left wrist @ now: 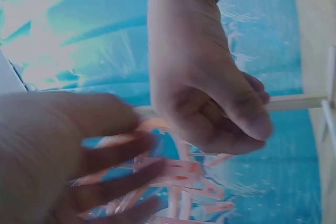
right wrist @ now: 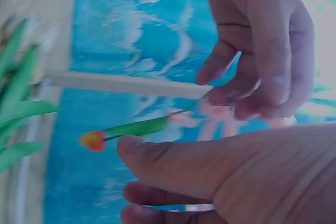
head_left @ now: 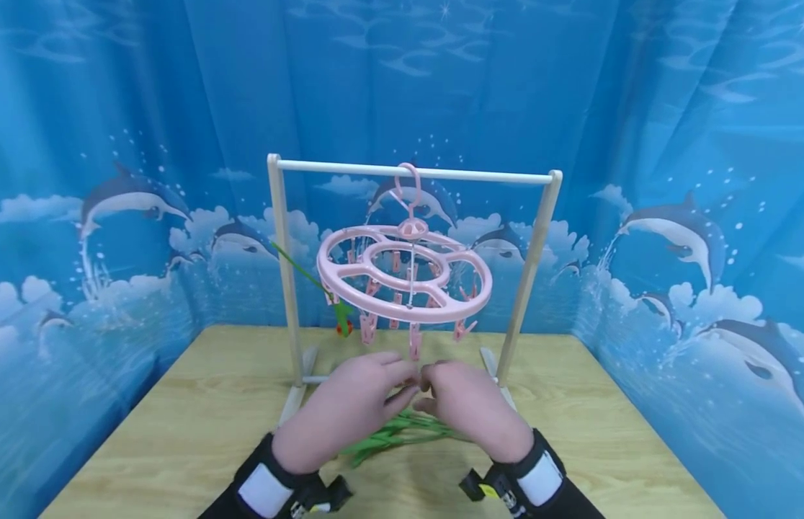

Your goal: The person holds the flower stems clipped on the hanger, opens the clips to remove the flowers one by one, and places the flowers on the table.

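Wooden table [head_left: 201, 404]: hands meet under pink peg hanger [head_left: 405, 277]; left hand [head_left: 350, 407] fingers loose, right hand [head_left: 470, 407] grip unclear.

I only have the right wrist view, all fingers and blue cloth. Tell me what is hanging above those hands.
Observer: A round pink peg hanger hangs by its hook from the bar of a wooden rack.
Operator: Say where the hands are relative to it.
Observer: The left hand and right hand meet fingertip to fingertip just under the hanger's front peg.
Operator: Report what lies under the hands.
Observer: A bunch of green stems lies on the wooden table beneath them.
Operator: Place the orange-tipped flower I see.
Observer: That flower already hangs on the hanger's left side, head down.
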Tool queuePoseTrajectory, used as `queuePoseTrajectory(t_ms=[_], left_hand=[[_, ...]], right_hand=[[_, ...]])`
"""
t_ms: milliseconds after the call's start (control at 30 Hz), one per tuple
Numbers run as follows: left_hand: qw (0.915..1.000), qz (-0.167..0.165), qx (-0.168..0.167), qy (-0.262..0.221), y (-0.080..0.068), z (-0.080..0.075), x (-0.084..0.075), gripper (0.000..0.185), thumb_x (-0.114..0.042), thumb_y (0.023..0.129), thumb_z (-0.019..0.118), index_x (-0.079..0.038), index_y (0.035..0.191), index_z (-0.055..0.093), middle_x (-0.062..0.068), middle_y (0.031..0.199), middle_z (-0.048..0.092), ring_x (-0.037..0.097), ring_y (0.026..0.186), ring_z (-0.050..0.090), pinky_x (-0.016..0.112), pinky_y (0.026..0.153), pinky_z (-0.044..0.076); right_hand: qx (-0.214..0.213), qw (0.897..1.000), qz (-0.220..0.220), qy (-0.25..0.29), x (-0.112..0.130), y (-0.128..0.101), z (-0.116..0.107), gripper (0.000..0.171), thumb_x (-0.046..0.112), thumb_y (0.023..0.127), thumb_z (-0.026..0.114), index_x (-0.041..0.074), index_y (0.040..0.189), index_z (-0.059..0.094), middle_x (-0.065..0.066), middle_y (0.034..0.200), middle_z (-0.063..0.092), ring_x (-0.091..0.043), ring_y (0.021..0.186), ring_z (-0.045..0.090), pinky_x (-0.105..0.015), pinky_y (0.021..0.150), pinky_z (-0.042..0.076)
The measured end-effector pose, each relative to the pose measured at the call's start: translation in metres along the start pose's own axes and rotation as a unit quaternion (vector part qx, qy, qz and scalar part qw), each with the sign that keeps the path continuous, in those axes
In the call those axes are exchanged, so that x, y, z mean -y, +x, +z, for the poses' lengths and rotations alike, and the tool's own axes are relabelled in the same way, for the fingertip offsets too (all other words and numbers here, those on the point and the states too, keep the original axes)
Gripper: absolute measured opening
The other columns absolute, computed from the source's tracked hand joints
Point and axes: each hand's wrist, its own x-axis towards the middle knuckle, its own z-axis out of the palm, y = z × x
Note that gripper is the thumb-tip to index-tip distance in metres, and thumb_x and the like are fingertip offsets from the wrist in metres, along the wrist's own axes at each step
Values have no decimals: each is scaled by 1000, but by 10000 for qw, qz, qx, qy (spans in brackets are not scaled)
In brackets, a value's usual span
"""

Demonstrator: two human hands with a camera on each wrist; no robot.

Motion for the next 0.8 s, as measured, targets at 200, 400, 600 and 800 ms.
queuePoseTrajectory(t_ms=[200, 400, 600, 800], left_hand=[[9639, 838, -2527, 66, -4, -18, 3, 20, -9, 93, 86, -13, 111, 78, 2, 114, 74, 18, 107, 70, 29, 91, 66], [9308, 594, -3587, 381, 1, -15, 21, 34, 0, 93, 83, -5, 125, 74, 20, 137, 67, 37, 127, 63, 45, 97, 67], [9330, 201, -3522, 709, 7, -7, 35, 50, 7, 95, 79, -10, 142, 71, 20, 155, 62, 44, 149, 54, 57, 120, 55], [9335, 28, -3512, 722, 11, -3, 41, 38, 6, 95, 79, -7, 130, 75, 17, 139, 72, 41, 142, 61, 52, 121, 55]], right_hand=[[-355, 9991, 205, -125, 10, -18, -33, 12, 28, 95, 87, 21, 94, 77, 13, 76, 67, -5, 65, 56, -26, 59, 50], [-1371, 9900, 59, -330, 10, -36, -47, 16, 27, 91, 91, 23, 92, 76, 12, 81, 69, -1, 67, 57, -20, 57, 49], [-2412, 9695, -382, -205, 9, -40, -52, 17, 20, 90, 92, 21, 90, 75, 7, 86, 73, -5, 71, 65, -18, 58, 51], [-3507, 9322, -830, -331, 10, -35, -52, 21, 15, 85, 96, 15, 93, 76, 1, 91, 76, -17, 83, 68, -29, 67, 59]])
